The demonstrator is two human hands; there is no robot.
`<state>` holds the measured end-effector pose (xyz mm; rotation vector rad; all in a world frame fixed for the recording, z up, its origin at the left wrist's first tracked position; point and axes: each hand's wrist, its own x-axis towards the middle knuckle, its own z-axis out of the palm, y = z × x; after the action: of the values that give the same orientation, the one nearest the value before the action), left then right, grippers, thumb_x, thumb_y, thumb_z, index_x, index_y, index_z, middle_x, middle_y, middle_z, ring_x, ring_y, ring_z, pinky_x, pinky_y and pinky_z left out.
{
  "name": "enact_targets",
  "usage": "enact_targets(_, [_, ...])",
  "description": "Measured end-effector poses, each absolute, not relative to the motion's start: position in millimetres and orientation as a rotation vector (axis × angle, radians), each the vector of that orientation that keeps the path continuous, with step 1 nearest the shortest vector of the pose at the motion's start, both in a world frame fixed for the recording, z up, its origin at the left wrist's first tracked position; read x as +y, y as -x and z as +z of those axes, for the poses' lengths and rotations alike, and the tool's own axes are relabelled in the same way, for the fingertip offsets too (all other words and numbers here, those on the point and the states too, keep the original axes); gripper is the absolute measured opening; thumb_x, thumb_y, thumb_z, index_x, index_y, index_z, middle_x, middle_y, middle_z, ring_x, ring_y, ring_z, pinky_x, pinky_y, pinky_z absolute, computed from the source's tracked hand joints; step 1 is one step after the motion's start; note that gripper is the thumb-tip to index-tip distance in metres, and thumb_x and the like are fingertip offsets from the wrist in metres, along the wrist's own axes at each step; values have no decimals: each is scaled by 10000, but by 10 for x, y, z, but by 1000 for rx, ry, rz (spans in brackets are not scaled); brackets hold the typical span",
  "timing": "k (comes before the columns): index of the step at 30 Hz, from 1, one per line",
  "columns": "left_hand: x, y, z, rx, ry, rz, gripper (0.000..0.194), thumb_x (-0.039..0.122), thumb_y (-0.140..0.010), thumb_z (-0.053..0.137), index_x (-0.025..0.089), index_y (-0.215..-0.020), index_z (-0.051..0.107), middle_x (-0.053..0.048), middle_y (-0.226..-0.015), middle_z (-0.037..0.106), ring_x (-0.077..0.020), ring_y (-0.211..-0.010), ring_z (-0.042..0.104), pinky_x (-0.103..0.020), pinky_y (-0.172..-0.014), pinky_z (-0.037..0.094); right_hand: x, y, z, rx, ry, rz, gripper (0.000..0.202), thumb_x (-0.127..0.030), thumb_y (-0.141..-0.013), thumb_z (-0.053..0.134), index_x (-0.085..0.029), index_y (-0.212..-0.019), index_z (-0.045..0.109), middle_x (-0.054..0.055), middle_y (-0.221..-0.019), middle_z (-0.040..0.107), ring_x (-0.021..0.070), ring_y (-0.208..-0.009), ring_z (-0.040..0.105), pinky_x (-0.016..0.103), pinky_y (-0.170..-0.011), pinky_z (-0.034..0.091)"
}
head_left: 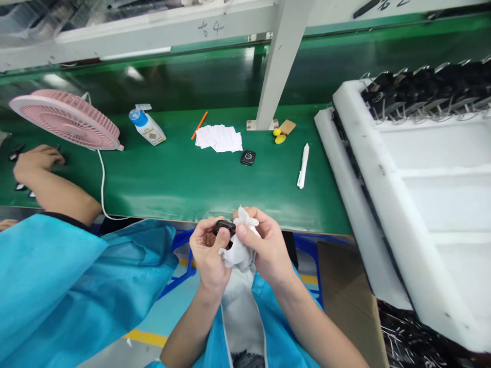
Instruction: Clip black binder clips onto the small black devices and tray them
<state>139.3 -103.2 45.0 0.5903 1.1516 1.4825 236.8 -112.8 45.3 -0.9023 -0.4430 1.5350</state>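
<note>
My left hand (209, 253) pinches a small black part (224, 226) at six o'clock, off the bench (184, 179) edge, so my right hand's (264, 245) fingers press the white cloth (240, 248) against it.

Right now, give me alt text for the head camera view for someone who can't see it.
Two bare hands, left hand and right hand, hold a small black part and a white cloth at the edge of a green bench. A co-worker's hand rests beside a pink fan; white foam trays stand right.
</note>
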Motion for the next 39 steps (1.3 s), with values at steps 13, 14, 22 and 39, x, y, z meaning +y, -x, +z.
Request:
enact_targets(13, [-966,-1383,457,933,-186,1205,384,435,-616,961,195,-778,709,46,-679,648,-82,-564,607,-199,-582,490,-1146,-2378,372,-462,827,1448,250,-340,-759,893,-198,-728,690,19,-868,606,131,-715,546,243,-673,466])
enact_targets(14, [-965,-1377,453,915,-172,1192,380,432,-623,957,196,-791,711,46,-679,649,-84,-567,612,-204,-588,496,-1149,-2382,364,-466,808,1457,229,-333,-772,885,-202,-740,700,19,-868,613,131,-713,548,244,-674,466])
enact_targets(22, [-939,-1360,431,897,-116,1176,383,398,-611,965,200,-833,723,41,-738,665,-86,-613,639,-208,-637,526,-1207,-2459,373,-518,772,1490,135,-298,-826,843,-228,-894,749,32,-934,666,159,-806,611,251,-714,489])
enact_targets(39, [-1011,-1337,412,945,-759,1332,262,388,-662,943,221,-754,763,12,-691,649,-99,-634,609,-189,-605,496,-1210,-2526,480,-558,797,1419,230,-317,-764,894,-202,-769,695,17,-793,632,126,-645,546,233,-582,461])
